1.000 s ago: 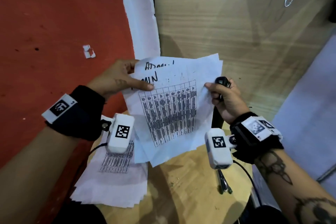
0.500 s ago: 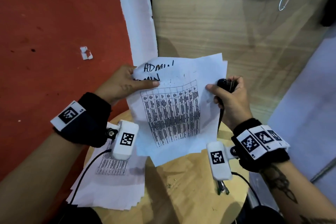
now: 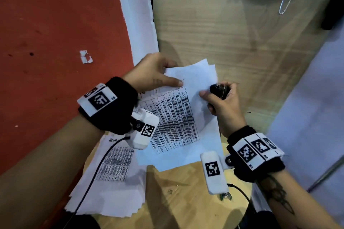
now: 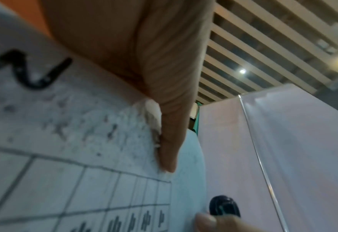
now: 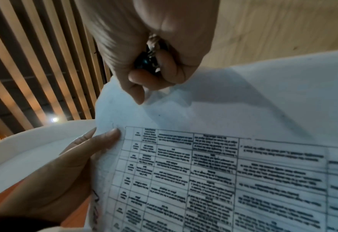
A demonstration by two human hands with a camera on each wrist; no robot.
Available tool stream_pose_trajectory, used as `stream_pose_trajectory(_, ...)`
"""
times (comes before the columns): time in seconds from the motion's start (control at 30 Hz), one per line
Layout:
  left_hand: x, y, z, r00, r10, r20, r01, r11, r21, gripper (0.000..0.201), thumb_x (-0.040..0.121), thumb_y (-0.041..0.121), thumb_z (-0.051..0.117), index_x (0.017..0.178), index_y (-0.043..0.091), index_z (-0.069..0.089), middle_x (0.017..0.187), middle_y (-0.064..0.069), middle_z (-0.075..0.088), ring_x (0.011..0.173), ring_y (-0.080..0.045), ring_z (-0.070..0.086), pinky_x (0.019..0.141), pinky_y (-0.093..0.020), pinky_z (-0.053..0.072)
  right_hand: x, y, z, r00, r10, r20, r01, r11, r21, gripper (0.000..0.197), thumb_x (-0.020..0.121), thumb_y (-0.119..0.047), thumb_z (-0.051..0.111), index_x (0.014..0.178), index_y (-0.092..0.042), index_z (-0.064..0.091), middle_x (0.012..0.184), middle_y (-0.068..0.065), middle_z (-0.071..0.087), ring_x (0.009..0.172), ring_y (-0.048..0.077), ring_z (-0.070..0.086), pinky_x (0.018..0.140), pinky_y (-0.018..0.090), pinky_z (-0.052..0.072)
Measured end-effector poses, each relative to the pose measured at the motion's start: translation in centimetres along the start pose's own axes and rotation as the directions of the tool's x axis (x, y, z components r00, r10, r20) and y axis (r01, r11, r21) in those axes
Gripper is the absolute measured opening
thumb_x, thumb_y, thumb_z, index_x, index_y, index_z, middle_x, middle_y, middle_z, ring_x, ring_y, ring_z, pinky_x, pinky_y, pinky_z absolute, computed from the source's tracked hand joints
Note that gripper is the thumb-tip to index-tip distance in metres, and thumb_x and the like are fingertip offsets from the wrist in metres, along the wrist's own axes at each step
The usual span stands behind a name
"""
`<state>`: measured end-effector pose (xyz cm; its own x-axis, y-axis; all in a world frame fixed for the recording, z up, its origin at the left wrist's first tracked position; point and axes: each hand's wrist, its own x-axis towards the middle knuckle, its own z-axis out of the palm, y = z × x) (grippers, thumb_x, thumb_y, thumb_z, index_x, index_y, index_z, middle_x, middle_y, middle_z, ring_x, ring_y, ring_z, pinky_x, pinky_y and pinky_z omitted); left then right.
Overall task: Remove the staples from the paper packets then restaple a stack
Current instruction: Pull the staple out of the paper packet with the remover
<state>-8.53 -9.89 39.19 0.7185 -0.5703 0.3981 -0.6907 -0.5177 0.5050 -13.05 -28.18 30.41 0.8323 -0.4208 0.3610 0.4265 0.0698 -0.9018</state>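
A paper packet [image 3: 178, 117] with a printed table is held up over the round wooden stool. My left hand [image 3: 154, 78] pinches its upper left corner, thumb [image 4: 170, 122] on the front sheet [image 5: 223, 164], close to a small staple [image 3: 181, 80]. My right hand [image 3: 221, 98] grips a black tool [image 3: 216, 89] with a metal part, its kind unclear, and its thumb [image 5: 134, 89] pinches the packet's right edge. In the left wrist view the black tool [image 4: 223, 205] shows at the bottom, beside the right thumb. Several sheets fan out behind the front one.
Another stack of printed papers [image 3: 111, 178] lies on the left of the round wooden stool [image 3: 186, 201]. A light wood panel [image 3: 232, 42] stands behind. Red floor [image 3: 55, 33] with a small paper scrap [image 3: 86, 56] spreads to the left, and white sheeting [image 3: 307, 108] lies to the right.
The packet has turned clockwise; its handwritten heading now lies under my left hand. The left hand has shifted right along the top edge. The right hand keeps its hold.
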Motion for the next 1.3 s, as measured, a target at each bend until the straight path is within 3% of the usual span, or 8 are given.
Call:
stream_pose_trajectory(0.07,-0.1,0.0,0.1,1.000,0.006,0.009,-0.006,1.000,-0.024,0.016,0.069,0.030,0.080,0.066,0.029,0.064,0.060,0.007,0.062,0.054,0.004,0.047,0.056,-0.018,0.037,0.0,-0.1,-0.5,0.995,-0.078,-0.065,0.068,0.988,-0.136,0.055,0.061,-0.037,0.078,0.093,-0.030,0.034,0.092,-0.003,0.050,0.074,0.009,0.054,0.067,0.026,0.049)
stream_pose_trajectory(0.13,-0.1,-0.1,0.0,1.000,0.010,0.007,-0.011,1.000,0.017,0.015,0.071,0.033,0.078,0.069,0.025,0.066,0.069,-0.009,0.066,0.061,-0.004,0.048,0.057,-0.024,0.036,0.0,-0.6,-1.0,0.971,-0.229,-0.064,0.200,0.933,-0.299,0.051,0.065,-0.044,0.068,0.098,-0.027,0.033,0.103,0.004,0.048,0.086,0.013,0.050,0.080,0.028,0.046)
stream_pose_trajectory(0.27,-0.1,0.2,-0.3,0.999,-0.013,0.030,0.013,1.000,0.024,0.012,0.076,0.025,0.077,0.072,0.020,0.067,0.069,-0.012,0.064,0.059,-0.006,0.047,0.055,-0.023,0.037,-0.4,-2.2,-1.2,0.837,-0.501,0.220,0.520,0.604,-0.604,0.047,0.070,-0.019,0.065,0.113,-0.004,0.053,0.110,0.018,0.052,0.094,0.004,0.041,0.084,-0.001,0.028)
stream_pose_trajectory(0.5,0.2,1.2,-0.6,0.992,-0.077,0.100,0.071,0.996,0.059,0.021,0.076,0.028,0.076,0.074,0.008,0.070,0.064,-0.007,0.056,0.055,-0.005,0.041,0.053,-0.023,0.032,-1.2,-3.2,1.2,0.622,-0.541,0.567,0.771,0.296,-0.564,0.039,0.066,-0.013,0.068,0.102,-0.001,0.059,0.100,0.013,0.063,0.084,0.019,0.055,0.066,0.037,0.048)
stream_pose_trajectory(0.63,0.2,1.9,-0.8,0.988,-0.099,0.121,0.092,0.994,0.056,0.022,0.075,0.025,0.077,0.061,0.013,0.066,0.050,0.006,0.041,0.044,-0.002,0.031,0.043,-0.018,0.025,-0.5,-3.7,1.3,0.522,-0.573,0.631,0.834,0.190,-0.517,0.037,0.065,-0.012,0.070,0.100,0.000,0.064,0.107,0.014,0.063,0.083,0.029,0.064,0.057,0.038,0.055)
stream_pose_trajectory(0.83,0.2,2.3,-0.8,0.983,-0.111,0.146,0.111,0.994,0.008,0.023,0.074,0.023,0.078,0.065,0.006,0.066,0.056,0.002,0.041,0.052,-0.006,0.033,0.050,-0.022,0.026,-0.4,-4.2,1.2,0.484,-0.567,0.667,0.853,0.134,-0.505,0.036,0.064,-0.011,0.072,0.097,0.002,0.067,0.102,0.016,0.066,0.071,0.032,0.067,0.054,0.038,0.056)
stream_pose_trajectory(1.03,-0.1,2.8,-0.8,0.974,-0.115,0.195,0.134,0.987,-0.088,0.021,0.075,0.017,0.077,0.059,0.020,0.064,0.042,0.014,0.048,0.043,0.004,0.040,0.045,-0.007,0.031,-0.2,-4.3,1.1,0.451,-0.576,0.682,0.872,0.122,-0.474,0.028,0.065,-0.008,0.071,0.090,0.003,0.067,0.096,0.017,0.067,0.070,0.034,0.067,0.052,0.040,0.055)
stream_pose_trajectory(1.3,0.0,2.5,-0.3,0.973,-0.192,0.128,0.197,0.980,-0.026,0.027,0.071,0.025,0.079,0.052,0.018,0.061,0.043,0.012,0.041,0.045,-0.001,0.035,0.045,-0.018,0.027,-0.3,-4.4,1.3,0.446,-0.577,0.685,0.862,0.072,-0.502,0.027,0.062,-0.009,0.070,0.087,0.001,0.067,0.092,0.015,0.067,0.058,0.034,0.064,0.044,0.035,0.052)
